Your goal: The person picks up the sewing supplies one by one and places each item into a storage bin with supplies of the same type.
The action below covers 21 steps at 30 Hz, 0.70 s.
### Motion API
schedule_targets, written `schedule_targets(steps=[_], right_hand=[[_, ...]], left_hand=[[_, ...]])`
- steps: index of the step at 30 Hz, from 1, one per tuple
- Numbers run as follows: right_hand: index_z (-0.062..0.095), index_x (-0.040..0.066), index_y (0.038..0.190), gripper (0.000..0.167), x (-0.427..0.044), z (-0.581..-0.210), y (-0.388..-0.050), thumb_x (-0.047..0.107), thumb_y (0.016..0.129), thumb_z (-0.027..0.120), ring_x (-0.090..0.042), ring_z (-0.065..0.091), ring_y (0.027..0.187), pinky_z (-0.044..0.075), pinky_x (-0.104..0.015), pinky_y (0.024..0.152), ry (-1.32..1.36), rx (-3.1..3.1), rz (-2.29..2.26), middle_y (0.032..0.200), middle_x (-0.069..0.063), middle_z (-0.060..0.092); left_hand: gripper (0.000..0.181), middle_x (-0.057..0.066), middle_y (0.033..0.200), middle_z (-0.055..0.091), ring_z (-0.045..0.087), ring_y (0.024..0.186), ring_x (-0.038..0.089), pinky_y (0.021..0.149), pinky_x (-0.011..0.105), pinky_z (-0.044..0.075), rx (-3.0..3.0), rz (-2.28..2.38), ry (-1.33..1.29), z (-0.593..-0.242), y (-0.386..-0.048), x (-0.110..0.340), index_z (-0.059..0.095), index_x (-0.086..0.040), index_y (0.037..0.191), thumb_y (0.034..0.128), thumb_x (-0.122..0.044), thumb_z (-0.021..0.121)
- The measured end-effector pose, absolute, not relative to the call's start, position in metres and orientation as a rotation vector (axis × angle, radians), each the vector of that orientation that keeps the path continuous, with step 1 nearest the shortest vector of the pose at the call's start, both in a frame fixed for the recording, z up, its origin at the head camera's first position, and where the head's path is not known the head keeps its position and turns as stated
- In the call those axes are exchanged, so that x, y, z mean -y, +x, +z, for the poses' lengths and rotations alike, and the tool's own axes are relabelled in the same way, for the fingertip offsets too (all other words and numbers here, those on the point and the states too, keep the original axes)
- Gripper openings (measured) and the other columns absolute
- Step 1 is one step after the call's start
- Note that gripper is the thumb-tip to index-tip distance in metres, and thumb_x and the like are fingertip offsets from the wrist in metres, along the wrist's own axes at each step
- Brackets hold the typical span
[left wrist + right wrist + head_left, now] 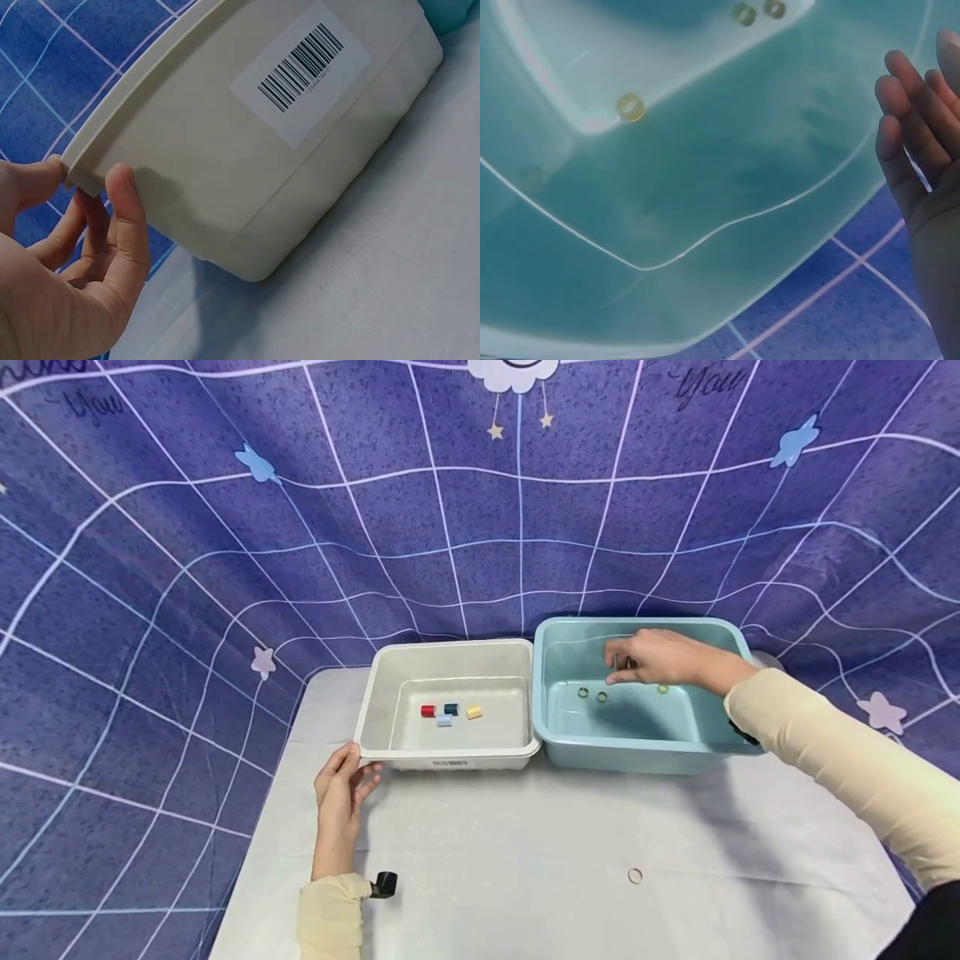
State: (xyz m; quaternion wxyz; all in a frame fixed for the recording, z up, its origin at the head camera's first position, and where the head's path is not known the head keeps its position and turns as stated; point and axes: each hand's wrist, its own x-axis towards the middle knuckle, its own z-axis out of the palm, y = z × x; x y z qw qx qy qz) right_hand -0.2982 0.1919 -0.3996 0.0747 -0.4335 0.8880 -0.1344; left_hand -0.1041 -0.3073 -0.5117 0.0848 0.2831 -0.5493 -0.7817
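Observation:
My left hand (341, 789) pinches the near left corner rim of an off-white plastic basin (187, 165); in the left wrist view the thumb lies over the rim and fingers are beneath it. Inside that basin lie a red thread spool (427, 711), a dark blue spool (451, 709), a light blue spool (444, 721) and a yellow spool (474, 712). Over the teal basin (637, 745) hovers my right hand (660, 657), fingers loosely bent, with nothing visibly held. Below it, rings (602, 697) lie on the basin floor, one yellowish ring (630, 107) apart from two others.
A single copper-coloured ring (635, 876) lies on the white tabletop (525, 843), in front of the teal basin. The two basins stand side by side against a purple-blue gridded curtain (480, 510). A barcode label (300, 71) marks the off-white basin's near wall.

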Motion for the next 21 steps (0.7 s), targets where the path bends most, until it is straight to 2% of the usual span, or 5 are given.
schedule_targets(steps=[8,21], right_hand=[[0.065,0.022,0.101,0.019,-0.194,-0.384,-0.271,0.031,0.094,0.08,0.004,0.062,0.07,0.057,-0.026,0.064,-1.39,-2.667,-0.483,0.081,0.014,0.071],[0.065,0.032,0.103,0.017,-0.2,-0.37,-0.213,0.04,0.095,0.077,0.01,0.055,0.07,0.051,-0.019,0.061,-1.438,-2.71,-0.533,0.081,0.025,0.064]], left_hand=[[0.043,-0.005,0.101,0.069,0.07,0.075,0.011,0.062,0.019,0.062,1.632,-2.327,0.847,-0.511,-0.103,0.307,0.056,-0.001,0.134,0.1038,-0.03,0.066],[0.035,-0.004,0.101,0.068,0.07,0.074,0.012,0.06,0.019,0.062,1.608,-2.335,0.845,-0.512,-0.103,0.307,0.06,-0.004,0.127,0.1037,-0.028,0.067]])
